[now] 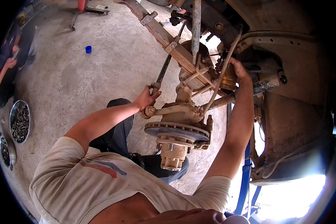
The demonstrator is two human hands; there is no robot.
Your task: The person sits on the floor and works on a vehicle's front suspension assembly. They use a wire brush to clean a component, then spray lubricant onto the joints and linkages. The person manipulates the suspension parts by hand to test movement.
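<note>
My left hand (pixel 145 99) is closed around the lower end of a dark tie rod (pixel 163 71), beside the ball joint at the tip of the steering arm (pixel 171 110). Below that arm sit a brake disc (pixel 177 129) and a dusty wheel hub (pixel 173 151). My right hand (pixel 239 71) reaches up at the right, against a yellowish cylindrical part (pixel 230 80) behind a ribbed hose (pixel 227 61). Its fingers are mostly hidden there, so their grip does not show. A rusty leaf spring (pixel 164 37) runs diagonally above the axle.
Two metal bowls of small dark parts, a larger bowl (pixel 28 130) and a smaller bowl (pixel 13 155), stand on the floor at left. A blue cap (pixel 88 49) lies farther off. Another person's hand (pixel 11 62) shows at far left. A blue stand (pixel 245 179) rises beside my right arm.
</note>
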